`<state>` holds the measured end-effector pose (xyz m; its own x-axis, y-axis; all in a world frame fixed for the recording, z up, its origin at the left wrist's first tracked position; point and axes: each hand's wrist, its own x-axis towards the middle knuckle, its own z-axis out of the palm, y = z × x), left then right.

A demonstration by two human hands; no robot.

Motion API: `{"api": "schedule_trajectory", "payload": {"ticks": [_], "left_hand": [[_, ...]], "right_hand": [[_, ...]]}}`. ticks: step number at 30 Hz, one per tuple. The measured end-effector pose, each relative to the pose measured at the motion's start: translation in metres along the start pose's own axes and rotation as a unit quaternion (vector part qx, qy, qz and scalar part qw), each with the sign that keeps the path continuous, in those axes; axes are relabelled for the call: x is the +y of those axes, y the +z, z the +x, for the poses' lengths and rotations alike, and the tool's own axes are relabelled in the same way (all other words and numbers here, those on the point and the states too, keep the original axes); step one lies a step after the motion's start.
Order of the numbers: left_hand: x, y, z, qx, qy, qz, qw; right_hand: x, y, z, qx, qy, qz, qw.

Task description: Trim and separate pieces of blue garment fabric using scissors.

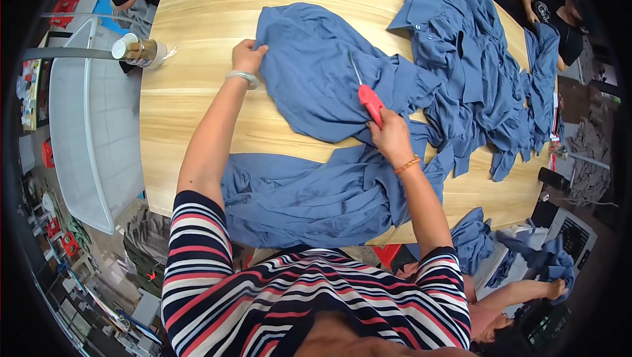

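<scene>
A blue garment (316, 87) lies spread on the wooden table (197, 21). My left hand (247, 56), with a silver bracelet on the wrist, pinches the garment's upper left edge. My right hand (390, 134) grips a red-handled tool (368, 99) whose thin metal tip points up over the cloth. More of the blue fabric (303, 196) hangs over the table's near edge against my striped shirt.
A pile of several blue garments (480, 61) covers the table's right side. A white-capped jar (135, 51) stands at the left edge. Another person sits at the far right corner, and someone's arm (520, 291) reaches toward blue cloth at the lower right.
</scene>
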<state>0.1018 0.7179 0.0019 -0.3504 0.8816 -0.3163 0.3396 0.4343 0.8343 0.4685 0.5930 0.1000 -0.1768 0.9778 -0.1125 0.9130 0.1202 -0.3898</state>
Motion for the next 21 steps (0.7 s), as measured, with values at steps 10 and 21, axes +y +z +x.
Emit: {"api": "schedule_trajectory", "payload": {"ticks": [10, 21], "left_hand": [[0.181, -0.092, -0.089, -0.125, 0.217, -0.434, 0.866], [0.061, 0.073, -0.068, -0.129, 0.429, 0.204, 0.871]], "right_hand": [[0.024, -0.208, -0.025, 0.087, 0.076, 0.397, 0.911], [0.155, -0.123, -0.032, 0.090, 0.195, 0.094, 0.972]]}}
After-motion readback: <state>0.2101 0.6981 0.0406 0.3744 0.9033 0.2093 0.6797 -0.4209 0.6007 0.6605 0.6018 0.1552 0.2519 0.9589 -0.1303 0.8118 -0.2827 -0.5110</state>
